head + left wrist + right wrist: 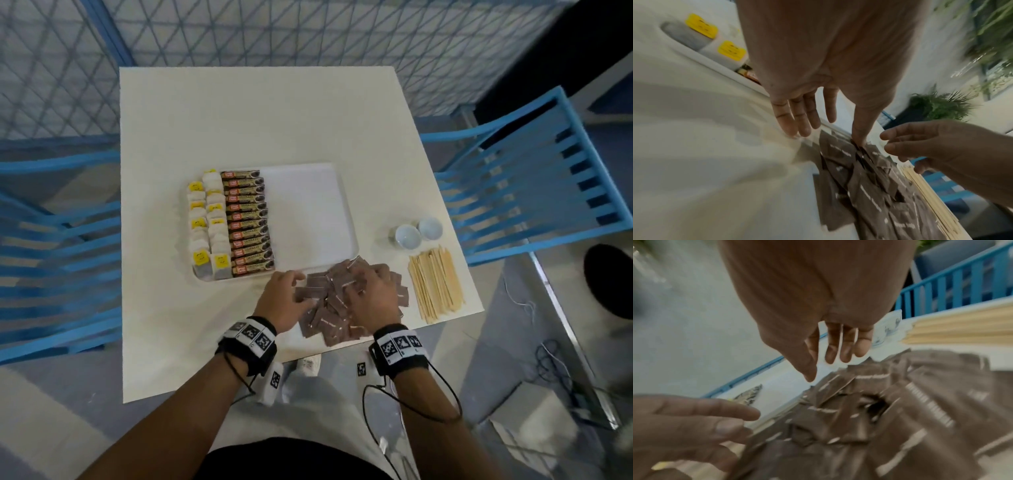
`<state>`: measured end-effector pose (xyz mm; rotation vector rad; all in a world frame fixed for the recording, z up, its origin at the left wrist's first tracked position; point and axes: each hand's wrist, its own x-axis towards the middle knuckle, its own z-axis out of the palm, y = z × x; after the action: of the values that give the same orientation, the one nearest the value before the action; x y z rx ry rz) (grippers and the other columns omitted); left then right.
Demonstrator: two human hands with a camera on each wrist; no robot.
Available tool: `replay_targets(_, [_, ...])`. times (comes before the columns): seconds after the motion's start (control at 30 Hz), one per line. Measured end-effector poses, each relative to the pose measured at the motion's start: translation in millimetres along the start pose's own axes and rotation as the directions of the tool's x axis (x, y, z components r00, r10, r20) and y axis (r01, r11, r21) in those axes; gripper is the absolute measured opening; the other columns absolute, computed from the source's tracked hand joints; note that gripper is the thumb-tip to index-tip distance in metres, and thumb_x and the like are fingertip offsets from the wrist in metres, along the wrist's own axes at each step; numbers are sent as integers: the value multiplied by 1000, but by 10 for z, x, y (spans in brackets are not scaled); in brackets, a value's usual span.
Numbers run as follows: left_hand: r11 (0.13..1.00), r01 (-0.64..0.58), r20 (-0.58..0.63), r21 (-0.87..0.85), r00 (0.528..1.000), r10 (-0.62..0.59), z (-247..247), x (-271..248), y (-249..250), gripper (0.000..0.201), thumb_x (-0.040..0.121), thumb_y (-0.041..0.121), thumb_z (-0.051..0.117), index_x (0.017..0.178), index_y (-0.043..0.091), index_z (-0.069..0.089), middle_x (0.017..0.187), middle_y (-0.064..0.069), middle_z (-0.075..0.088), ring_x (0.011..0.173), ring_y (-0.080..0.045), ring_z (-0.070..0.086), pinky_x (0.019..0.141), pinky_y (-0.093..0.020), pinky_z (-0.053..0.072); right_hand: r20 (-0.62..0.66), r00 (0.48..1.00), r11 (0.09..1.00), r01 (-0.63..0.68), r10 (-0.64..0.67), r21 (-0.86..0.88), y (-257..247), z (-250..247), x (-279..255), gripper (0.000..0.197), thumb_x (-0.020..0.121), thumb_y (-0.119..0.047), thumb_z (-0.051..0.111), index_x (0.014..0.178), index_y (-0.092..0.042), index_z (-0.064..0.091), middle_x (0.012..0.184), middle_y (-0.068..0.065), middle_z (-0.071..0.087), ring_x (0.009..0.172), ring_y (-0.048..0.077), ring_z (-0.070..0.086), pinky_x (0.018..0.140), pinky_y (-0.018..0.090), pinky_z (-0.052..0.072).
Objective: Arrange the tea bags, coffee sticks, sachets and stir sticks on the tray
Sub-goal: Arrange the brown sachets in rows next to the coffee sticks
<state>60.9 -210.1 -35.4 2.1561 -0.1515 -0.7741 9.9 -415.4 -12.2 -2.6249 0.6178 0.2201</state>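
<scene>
A white tray (308,205) holds two columns of tea bags (209,222) with yellow tags along its left side. A column of brown coffee sticks (248,224) lies beside them, and the tray's right half is bare. A loose pile of brown sachets (329,308) lies on the table between the tray and the front edge. My left hand (291,291) is at the pile's left side with straight fingers (797,116), its thumb tip touching the sachets (859,186). My right hand (370,291) is spread over the pile's right part, fingers (844,345) extended above the sachets (879,410), holding nothing.
Wooden stir sticks (435,284) lie in a bundle right of the sachets, near the table's front right corner. Two small white cups (407,236) stand just beyond them. Blue slatted chairs (531,178) flank the table on both sides. Cables lie on the floor at right.
</scene>
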Motion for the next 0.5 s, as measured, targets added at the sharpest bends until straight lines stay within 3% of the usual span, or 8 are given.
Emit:
replay_targets(0.07, [1000, 27, -56, 2, 998, -27, 102, 6, 45, 62, 76, 37, 88, 128, 20, 57, 124, -2, 51, 115, -21, 56, 104, -40, 50, 32, 999, 995, 25, -22, -102, 84, -56, 34, 54, 85, -37, 68, 136, -28, 54, 124, 6, 52, 110, 26, 47, 99, 46, 45])
replay_targets(0.17, [995, 85, -107, 57, 991, -79, 223, 6, 154, 72, 72, 38, 90, 132, 20, 55, 126, 1, 54, 116, -20, 55, 103, -42, 49, 139, 988, 981, 91, -67, -172, 124, -101, 100, 65, 86, -34, 70, 144, -27, 44, 129, 7, 53, 115, 29, 49, 100, 42, 41])
replay_targets(0.33, [985, 165, -167, -42, 971, -169, 360, 36, 256, 65, 74, 18, 89, 131, 17, 57, 124, -6, 65, 110, -24, 63, 99, -42, 52, 202, 978, 997, 62, -50, -50, 184, 1, 223, 74, 75, -25, 83, 138, -28, 47, 124, 4, 48, 115, 27, 48, 102, 46, 47])
replay_targets(0.5, [974, 192, -220, -120, 952, -215, 396, 38, 252, 48, 80, 6, 84, 124, 11, 64, 117, -5, 68, 104, -18, 63, 90, -25, 46, 259, 965, 999, 35, -33, -5, 219, 29, 325, 55, 76, -21, 82, 125, -26, 57, 118, 0, 43, 113, 24, 46, 101, 49, 49])
